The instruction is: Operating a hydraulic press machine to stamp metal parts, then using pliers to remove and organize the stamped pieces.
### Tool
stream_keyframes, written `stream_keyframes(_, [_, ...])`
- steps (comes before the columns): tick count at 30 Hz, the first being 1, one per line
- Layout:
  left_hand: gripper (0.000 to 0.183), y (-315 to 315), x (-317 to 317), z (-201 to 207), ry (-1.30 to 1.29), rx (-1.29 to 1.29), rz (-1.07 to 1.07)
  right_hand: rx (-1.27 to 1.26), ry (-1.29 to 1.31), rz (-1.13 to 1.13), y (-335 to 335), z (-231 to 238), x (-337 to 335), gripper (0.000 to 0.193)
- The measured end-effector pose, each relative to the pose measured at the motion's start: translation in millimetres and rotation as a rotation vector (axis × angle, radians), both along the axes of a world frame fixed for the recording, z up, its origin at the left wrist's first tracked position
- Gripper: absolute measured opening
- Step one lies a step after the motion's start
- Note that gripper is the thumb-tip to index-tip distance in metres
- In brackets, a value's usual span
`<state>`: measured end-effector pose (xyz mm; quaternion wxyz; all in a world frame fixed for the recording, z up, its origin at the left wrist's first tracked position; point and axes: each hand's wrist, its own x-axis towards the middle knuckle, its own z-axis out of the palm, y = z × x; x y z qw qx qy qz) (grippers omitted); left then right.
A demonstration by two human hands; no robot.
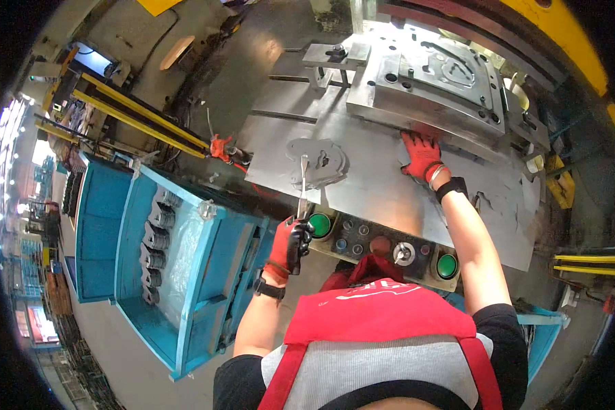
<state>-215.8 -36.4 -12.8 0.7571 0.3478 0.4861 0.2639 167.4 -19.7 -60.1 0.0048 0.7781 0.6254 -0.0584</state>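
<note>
In a red-and-black work glove, my left hand [291, 246] is closed around a long, slim metal tool [304, 179] with a flat pale tip. That tip rests on, or just over, a flat grey metal part [329, 162] with a curved outline and a cut-out, lying on the grey metal surface [383, 188]. My right hand [422, 158], also gloved in red, lies palm down with fingers apart on that surface. Its fingertips reach the front edge of a thick steel die block [424, 113]; nothing shows in its grasp.
Below the metal surface is a control panel [370, 240] with two green buttons [319, 225]. A blue bin [191, 301] at the left holds stacked metal parts [156, 239]. Yellow bars [140, 115] stand farther left. A clamp block [335, 56] sits beside the die, under the machine's red upper part [471, 27].
</note>
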Motion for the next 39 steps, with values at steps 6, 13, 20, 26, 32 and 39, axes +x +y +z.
stream_keyframes(6, [0.025, 5.6, 17.7, 22.2, -0.003, 0.032, 0.000, -0.024, -0.033, -0.028, -9.6, 3.2, -1.7, 0.103])
stream_keyframes(13, [0.024, -8.9, 33.5, 35.1, -0.038, 0.239, -0.101, 0.189, -0.082, 0.004, -54.5, -5.5, -37.4, 0.084])
stream_keyframes(20, [0.025, -18.7, 61.9, 28.1, -0.018, 0.174, -0.224, 0.242, 0.016, 0.170, -113.0, -7.3, -74.4, 0.074])
stream_keyframes(26, [0.025, -16.8, 90.4, 26.9, -0.030, 0.207, -0.348, 0.365, -0.157, 0.246, -160.7, -23.3, -89.5, 0.049])
stream_keyframes(32, [0.024, -17.3, 99.4, 4.8, -0.004, 0.339, -0.297, 0.584, 0.164, 0.165, -180.7, 19.3, -88.6, 0.035])
stream_keyframes(39, [0.039, -14.5, 91.7, -15.8, -0.386, -0.507, -0.432, 0.910, 0.325, 0.294, -206.6, 86.9, -104.7, 0.033])
